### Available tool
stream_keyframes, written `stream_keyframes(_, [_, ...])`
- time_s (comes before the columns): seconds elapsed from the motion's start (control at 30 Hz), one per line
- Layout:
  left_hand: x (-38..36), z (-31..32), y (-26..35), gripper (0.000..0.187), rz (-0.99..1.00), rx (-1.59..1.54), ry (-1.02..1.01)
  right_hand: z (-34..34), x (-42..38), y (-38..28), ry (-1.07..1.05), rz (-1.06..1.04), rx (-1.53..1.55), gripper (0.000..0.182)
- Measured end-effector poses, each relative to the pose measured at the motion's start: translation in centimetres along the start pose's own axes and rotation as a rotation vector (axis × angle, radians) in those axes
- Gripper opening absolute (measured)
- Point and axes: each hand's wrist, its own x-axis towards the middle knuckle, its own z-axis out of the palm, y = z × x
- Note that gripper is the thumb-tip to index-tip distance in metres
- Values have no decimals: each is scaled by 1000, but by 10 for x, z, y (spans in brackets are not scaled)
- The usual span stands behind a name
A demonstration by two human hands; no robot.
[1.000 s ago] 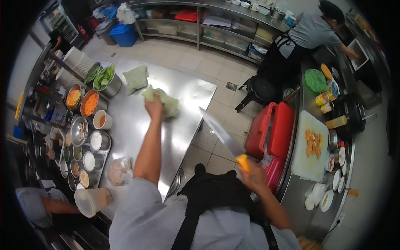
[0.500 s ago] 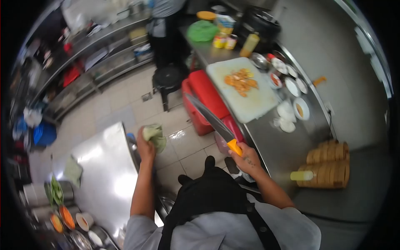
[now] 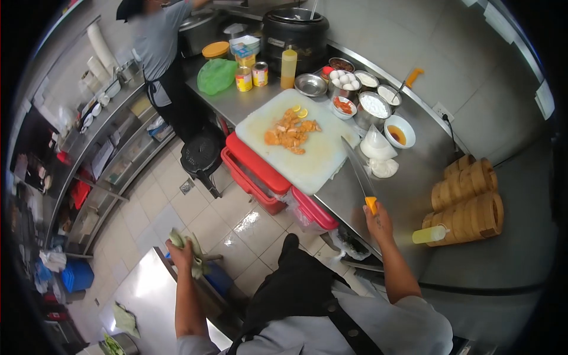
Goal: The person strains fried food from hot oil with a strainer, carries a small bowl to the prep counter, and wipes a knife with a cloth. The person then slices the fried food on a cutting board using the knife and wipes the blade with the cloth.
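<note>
My right hand [image 3: 379, 222] is closed around the yellow handle of a large kitchen knife [image 3: 358, 173]. The blade points up and away, its tip close to the right corner of a white cutting board [image 3: 322, 168] on the steel counter. Chopped orange pieces of food [image 3: 291, 132] lie on the board beside small lemon slices [image 3: 302, 112]. On the other side, my left hand [image 3: 182, 254] grips a crumpled pale green cloth [image 3: 200, 264] near the corner of a second steel table [image 3: 148, 296]. Cloth sticks out on both sides of the fingers.
Red containers [image 3: 260, 189] sit below the counter edge. Bowls, eggs [image 3: 344, 79], a squeeze bottle [image 3: 289, 68] and cans [image 3: 244, 78] line the counter's back. Bamboo steamers [image 3: 470, 216] stand at right. A person [image 3: 163, 47] works beyond a black stool [image 3: 202, 155].
My view has turned toward the counter. The knife has swung from over the floor to the counter beside the board, its tip now near the board. My left hand still grips the cloth.
</note>
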Motion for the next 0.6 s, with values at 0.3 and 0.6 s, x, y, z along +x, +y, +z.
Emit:
stream_keyframes(0.3, [44, 19, -51, 30, -6, 141, -313, 65, 159, -53, -44, -161, -66, 40])
stream_keyframes(0.6, [88, 11, -8, 30, 9, 36, 39, 97, 216, -81, 12, -192, -261, 46])
